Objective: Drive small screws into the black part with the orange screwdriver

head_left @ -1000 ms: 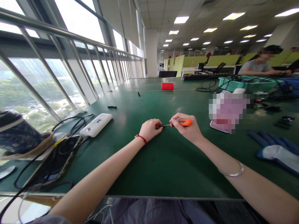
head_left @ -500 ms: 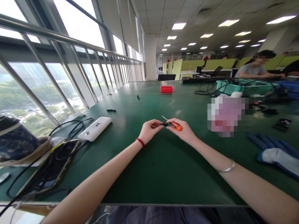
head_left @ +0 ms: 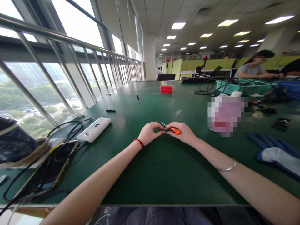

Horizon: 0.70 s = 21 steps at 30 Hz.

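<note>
My right hand is closed round a small screwdriver with an orange handle and a thin metal shaft that points up and to the left. My left hand, with a red string at the wrist, pinches at the black collar end of the same screwdriver; what its fingertips hold there is too small to make out. Both hands meet low over the green table, a little beyond its middle. A silver bangle sits on my right forearm.
A white power bank, black cables and a phone lie at the left. A blue-and-grey glove lies at the right. A red tray and small black parts are farther off. A person sits at the far right.
The screwdriver was level with its tip toward my left hand; it has turned so the shaft points up and left. Both hands have drawn closer together and sunk slightly toward the table.
</note>
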Tool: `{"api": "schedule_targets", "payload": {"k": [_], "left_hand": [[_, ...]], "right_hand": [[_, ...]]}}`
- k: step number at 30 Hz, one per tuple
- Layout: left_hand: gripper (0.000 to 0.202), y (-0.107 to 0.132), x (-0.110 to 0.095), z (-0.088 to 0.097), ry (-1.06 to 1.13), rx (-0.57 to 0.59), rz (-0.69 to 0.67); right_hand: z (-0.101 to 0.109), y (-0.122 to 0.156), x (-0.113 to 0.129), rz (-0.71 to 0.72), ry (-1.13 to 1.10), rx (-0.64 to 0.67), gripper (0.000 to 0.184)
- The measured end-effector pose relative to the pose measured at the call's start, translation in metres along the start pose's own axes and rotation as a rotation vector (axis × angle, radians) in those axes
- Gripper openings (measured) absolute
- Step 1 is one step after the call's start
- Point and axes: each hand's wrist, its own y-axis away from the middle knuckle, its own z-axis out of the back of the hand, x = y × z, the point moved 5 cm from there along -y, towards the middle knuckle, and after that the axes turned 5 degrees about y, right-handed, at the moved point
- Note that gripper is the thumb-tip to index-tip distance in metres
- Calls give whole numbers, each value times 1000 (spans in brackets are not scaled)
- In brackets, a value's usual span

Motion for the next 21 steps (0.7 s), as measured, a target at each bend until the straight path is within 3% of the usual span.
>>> {"api": "schedule_targets", "payload": {"k": [11,21], "left_hand": [[13,0,2,0,65,25,-13],[21,3,-16,-3,-405,71,-203]], "right_hand": [[0,0,2,26,35,40,16],[1,0,1,19,66,11,16]]}}
